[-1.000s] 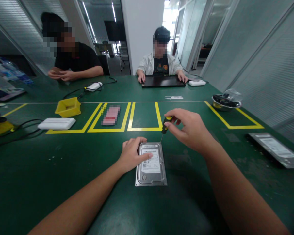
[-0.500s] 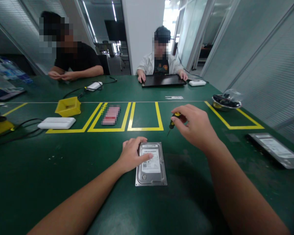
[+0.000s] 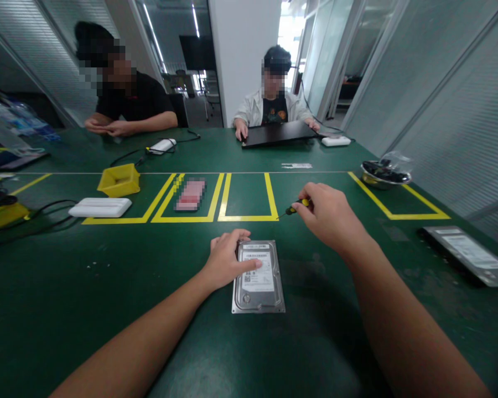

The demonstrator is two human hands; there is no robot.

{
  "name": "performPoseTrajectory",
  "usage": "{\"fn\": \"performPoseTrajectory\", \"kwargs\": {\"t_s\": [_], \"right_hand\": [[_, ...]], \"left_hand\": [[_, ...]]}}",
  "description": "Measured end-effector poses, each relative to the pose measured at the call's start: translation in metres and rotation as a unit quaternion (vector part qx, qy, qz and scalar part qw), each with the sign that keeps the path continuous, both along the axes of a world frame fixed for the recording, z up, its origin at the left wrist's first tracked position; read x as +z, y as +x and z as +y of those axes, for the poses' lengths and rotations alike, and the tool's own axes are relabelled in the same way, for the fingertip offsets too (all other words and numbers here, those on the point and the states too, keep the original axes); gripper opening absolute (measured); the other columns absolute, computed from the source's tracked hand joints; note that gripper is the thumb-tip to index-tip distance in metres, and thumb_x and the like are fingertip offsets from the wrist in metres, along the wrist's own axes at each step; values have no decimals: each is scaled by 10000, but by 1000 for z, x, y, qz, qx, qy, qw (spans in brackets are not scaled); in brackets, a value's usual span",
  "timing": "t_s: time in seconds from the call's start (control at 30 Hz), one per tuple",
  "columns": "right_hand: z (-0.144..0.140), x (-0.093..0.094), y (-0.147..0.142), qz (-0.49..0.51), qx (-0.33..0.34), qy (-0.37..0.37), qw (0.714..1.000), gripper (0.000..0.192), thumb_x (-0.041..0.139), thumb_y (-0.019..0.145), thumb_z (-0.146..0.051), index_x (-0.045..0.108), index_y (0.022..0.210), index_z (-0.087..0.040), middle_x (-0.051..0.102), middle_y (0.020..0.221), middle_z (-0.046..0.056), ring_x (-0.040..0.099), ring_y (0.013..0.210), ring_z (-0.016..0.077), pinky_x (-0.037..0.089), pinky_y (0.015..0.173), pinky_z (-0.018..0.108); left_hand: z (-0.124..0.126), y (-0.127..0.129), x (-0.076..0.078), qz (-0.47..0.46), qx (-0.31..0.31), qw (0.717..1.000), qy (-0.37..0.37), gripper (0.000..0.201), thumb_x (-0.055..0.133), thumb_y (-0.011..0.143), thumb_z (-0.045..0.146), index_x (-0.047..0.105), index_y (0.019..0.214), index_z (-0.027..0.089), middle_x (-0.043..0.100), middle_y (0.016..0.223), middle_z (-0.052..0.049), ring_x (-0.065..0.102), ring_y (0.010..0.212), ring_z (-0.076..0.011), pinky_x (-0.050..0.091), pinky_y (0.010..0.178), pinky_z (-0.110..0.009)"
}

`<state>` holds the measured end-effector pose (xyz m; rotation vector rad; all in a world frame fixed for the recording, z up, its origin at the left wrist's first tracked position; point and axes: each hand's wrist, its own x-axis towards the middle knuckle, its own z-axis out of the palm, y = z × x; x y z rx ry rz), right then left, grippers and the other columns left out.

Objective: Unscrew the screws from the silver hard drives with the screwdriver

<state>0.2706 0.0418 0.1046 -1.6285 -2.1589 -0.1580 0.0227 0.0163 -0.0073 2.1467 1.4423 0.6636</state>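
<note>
Lying flat on green table (image 3: pixel 108 287): hard drive (image 3: pixel 258 276), pinned by left hand (image 3: pixel 228 262), fingers spread flat on its label. Right hand (image 3: pixel 327 218) pinching small screwdriver (image 3: pixel 292 209), tip off the drive. Best seated squarely, pressed straight down.

Hard drive (image 3: pixel 258 276) bare shiny metal with paper label; table (image 3: pixel 108 287) matt green

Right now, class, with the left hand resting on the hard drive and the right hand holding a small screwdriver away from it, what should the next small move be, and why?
Probably bring the screwdriver back down to a screw on the hard drive. The right hand holds it off to the drive's far right, tip pointing left, touching nothing, while the left hand steadies the drive on the table.
</note>
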Motion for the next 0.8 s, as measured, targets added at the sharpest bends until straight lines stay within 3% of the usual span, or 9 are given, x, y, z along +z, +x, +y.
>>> {"fn": "performPoseTrajectory", "kwargs": {"t_s": [0.2,0.37,0.6,0.8], "right_hand": [[1,-1,-2,-21,-35,-49,998,86,604,866,-238,559,840,-169,607,793,50,533,719,181,351,652,291],[-2,-1,4,-66,-50,-134,987,85,597,853,-245,547,871,-180,626,815,60,576,754,203,358,638,292],[-5,-8,4,-154,-53,-320,933,312,572,832,-200,516,1137,-164,648,994,140,640,872,256,411,645,299],[-4,-18,-4,-187,-78,-382,902,388,616,770,-187,531,1147,-151,657,1022,165,662,868,299,452,618,321]], "left_hand": [[-1,0,1,-11,5,1000,-4,696,751,673,607,499,1224,263,668,1175,-48,563,1111,-314,328,965,-470],[-2,0,2,-15,10,1000,-3,689,764,669,581,503,1221,261,671,1159,-39,563,1099,-307,333,961,-465],[4,0,0,-20,28,999,-6,676,752,685,579,502,1228,263,668,1175,-43,537,1125,-317,338,944,-482],[11,-1,0,-22,37,999,-7,681,742,688,586,504,1234,256,666,1193,-59,540,1143,-329,356,952,-500]]}}
